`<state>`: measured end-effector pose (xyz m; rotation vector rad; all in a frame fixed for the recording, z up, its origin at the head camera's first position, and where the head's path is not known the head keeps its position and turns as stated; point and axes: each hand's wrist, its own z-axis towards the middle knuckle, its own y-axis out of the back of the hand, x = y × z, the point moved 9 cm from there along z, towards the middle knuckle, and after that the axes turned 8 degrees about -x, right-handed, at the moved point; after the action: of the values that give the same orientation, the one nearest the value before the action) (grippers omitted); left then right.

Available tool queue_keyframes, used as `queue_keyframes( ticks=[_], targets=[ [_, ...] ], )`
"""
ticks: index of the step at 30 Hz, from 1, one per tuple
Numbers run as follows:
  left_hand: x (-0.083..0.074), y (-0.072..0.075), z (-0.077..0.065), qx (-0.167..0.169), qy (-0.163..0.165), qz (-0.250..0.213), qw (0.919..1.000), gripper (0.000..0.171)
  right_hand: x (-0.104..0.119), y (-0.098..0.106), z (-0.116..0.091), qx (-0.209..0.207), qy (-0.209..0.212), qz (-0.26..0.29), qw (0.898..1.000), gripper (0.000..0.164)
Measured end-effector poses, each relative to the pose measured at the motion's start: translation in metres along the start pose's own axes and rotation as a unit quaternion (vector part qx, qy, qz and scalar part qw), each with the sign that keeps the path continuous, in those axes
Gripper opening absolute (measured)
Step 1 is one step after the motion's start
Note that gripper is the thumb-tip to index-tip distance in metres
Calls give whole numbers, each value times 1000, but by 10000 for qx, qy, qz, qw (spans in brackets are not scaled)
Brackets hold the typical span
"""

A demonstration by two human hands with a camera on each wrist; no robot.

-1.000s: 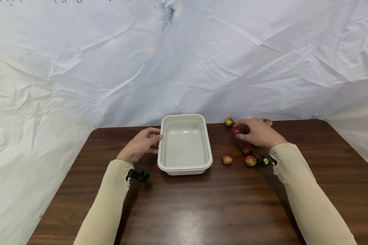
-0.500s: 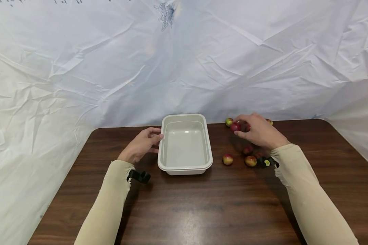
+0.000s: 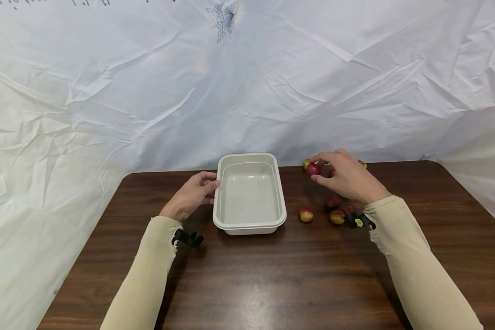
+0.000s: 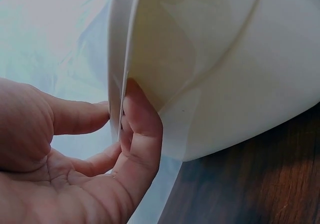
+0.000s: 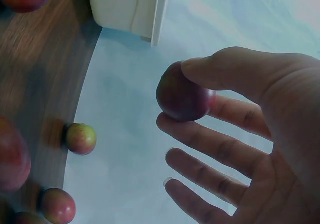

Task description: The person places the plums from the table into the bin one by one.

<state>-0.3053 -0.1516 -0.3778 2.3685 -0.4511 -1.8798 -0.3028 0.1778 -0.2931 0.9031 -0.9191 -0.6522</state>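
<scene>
A pale grey rectangular tray (image 3: 249,226), with a doubled rim edge, stands on the table left of the fruit. My left hand (image 3: 191,195) pinches its left rim; in the left wrist view the thumb lies on the outer side, with a finger (image 4: 142,112) curled under the rim. My right hand (image 3: 345,176) holds a dark red plum (image 3: 313,169) above the table's far right part. The right wrist view shows that plum (image 5: 180,94) between the thumb and the first fingers, while the other fingers are spread apart.
Near the right hand lie more red and yellow plums (image 3: 306,214), several of them partly hidden by the hand or wrist. A greenish plum (image 5: 81,138) sits by the far edge of the brown wooden table (image 3: 247,275). White cloth (image 3: 247,91) hangs behind.
My right hand has lifted the dark red plum and shifted slightly left with it. The left hand has stayed at the tray's rim, nearly still.
</scene>
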Motion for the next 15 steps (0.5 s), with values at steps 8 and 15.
queue_keyframes(
  ticks=[8,15],
  targets=[
    [0,0,-1,16,0,78,10000,46,11,4,-2,-134,-2,-100,9999,35],
    [-1,0,-2,34,-43,138,9999,48,22,5,-3,-188,-9,-116,9998,32]
  ],
)
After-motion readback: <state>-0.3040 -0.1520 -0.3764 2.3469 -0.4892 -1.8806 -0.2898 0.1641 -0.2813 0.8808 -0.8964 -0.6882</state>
